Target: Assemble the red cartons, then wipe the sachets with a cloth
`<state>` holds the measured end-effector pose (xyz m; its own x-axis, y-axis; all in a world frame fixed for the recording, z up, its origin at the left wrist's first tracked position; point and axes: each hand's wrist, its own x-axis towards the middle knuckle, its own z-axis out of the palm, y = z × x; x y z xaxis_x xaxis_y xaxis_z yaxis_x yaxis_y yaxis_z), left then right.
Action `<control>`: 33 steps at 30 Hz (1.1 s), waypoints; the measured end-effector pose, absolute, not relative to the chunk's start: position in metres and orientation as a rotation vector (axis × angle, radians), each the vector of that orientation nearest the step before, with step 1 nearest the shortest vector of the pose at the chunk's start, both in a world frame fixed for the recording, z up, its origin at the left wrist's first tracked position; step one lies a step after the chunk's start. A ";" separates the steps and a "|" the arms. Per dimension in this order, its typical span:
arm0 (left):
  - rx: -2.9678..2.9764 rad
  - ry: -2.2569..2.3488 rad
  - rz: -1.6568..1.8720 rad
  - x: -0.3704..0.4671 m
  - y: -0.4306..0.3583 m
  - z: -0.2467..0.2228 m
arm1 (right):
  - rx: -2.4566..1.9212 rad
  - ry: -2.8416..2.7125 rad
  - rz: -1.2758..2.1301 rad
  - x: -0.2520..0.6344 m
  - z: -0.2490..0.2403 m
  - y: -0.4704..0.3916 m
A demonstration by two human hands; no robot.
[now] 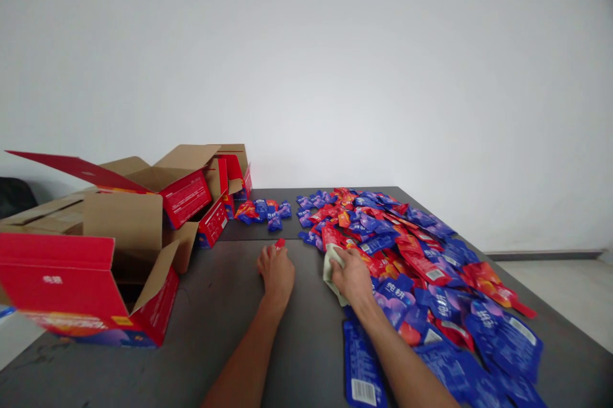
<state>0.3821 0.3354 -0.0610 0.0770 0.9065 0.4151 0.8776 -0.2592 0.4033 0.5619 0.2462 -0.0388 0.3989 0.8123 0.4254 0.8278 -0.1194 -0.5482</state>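
My left hand (276,272) is closed near the middle of the dark table (215,306), with a small red piece (280,244) showing at its fingertips; most of that piece is hidden. Off to the right, my right hand (353,275) grips a pale cloth (331,272) at the left edge of a large pile of blue and red pouches (397,290). One blue pouch (363,363) lies label side up beneath my right forearm.
Open red cartons with brown flaps stand along the left, the nearest carton (62,280) being largest in view. A small group of pouches (261,209) lies farther back. Behind the table rises a white wall (306,76).
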 end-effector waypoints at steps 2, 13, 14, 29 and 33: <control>2.367 1.747 0.878 0.398 0.337 -0.060 | -1.920 -1.390 -0.045 0.567 -0.039 0.247; 2.292 1.180 0.793 0.450 0.349 -0.066 | -1.867 -1.384 -0.077 0.572 -0.039 0.246; 2.294 1.144 0.833 0.446 0.349 -0.065 | -1.866 -1.382 -0.070 0.571 -0.039 0.246; 1.548 1.160 1.110 0.387 0.330 -0.058 | -1.711 -1.430 0.024 0.557 -0.035 0.247; 1.105 0.983 1.114 0.380 0.327 -0.047 | -1.530 -1.481 0.104 0.545 -0.031 0.245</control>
